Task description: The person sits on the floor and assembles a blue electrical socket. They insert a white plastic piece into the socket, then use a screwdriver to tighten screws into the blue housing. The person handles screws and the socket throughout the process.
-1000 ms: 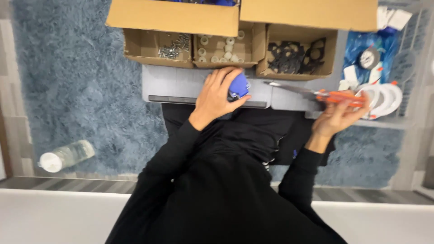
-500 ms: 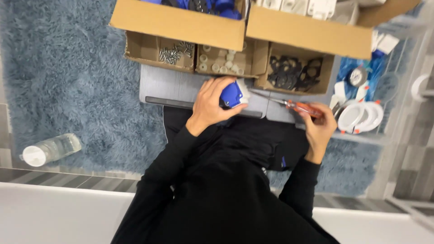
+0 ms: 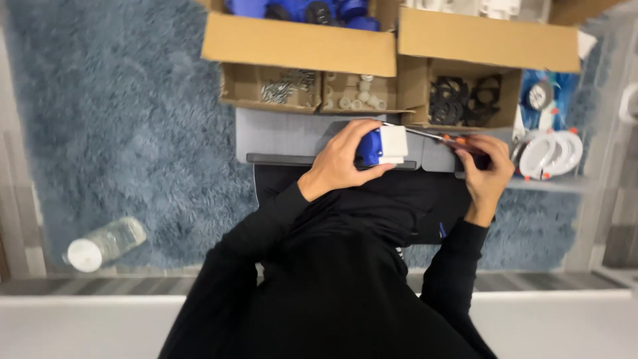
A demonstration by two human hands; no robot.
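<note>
Since a second ago we have turned the blue and white part [image 3: 382, 147] in our left hand [image 3: 342, 159]: then only its rounded blue side showed under the fingers, now its flat white face shows on the right of the hand. Our right hand [image 3: 487, 174] has drawn in toward the part; earlier it was out on the right by the white round fittings [image 3: 550, 153]. The orange-handled screwdriver [image 3: 444, 139] has come along, and its tip now touches the top of the white face. Our head has also shifted, so more of the far boxes [image 3: 299, 45] shows.
</note>
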